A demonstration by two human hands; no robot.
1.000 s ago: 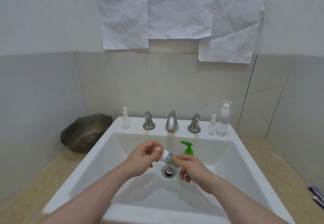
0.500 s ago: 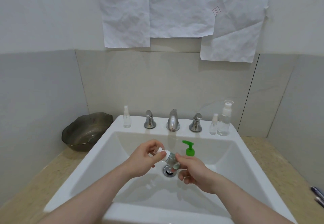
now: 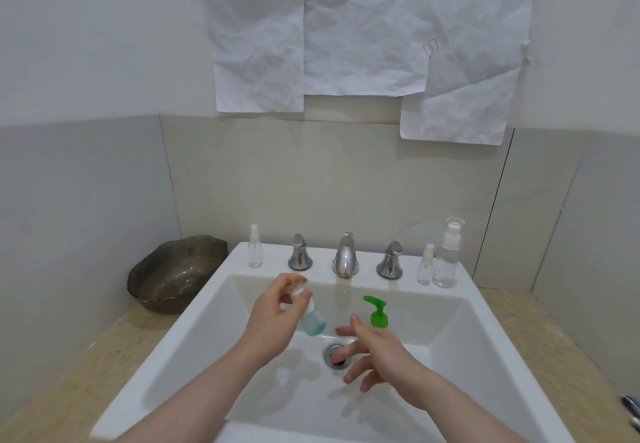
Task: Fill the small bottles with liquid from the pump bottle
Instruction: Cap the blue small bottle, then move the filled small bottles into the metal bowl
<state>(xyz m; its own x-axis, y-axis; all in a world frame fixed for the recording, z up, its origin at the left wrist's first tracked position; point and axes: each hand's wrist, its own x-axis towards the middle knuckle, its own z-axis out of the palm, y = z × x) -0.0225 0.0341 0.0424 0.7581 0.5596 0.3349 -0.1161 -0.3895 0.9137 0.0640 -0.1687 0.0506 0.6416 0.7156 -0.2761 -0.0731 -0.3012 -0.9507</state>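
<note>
We see the left hand (image 3: 268, 321) gripping a small bottle (image 3: 311, 321) tilted over the sink (image 3: 485, 356). The right hand (image 3: 377, 356) hovers open and empty by the drain (image 3: 337, 356), the pump bottle (image 3: 378, 312) just behind it

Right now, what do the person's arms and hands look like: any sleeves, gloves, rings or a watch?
Both forearms are bare as far as the frame shows, with no sleeve in view. The left hand and right hand wear no gloves, and no ring, watch or bracelet is visible on either.

small bottle (image 3: 312, 322) w/ blue liquid, tilted, held; green-pump bottle (image 3: 378, 311) upright
</note>
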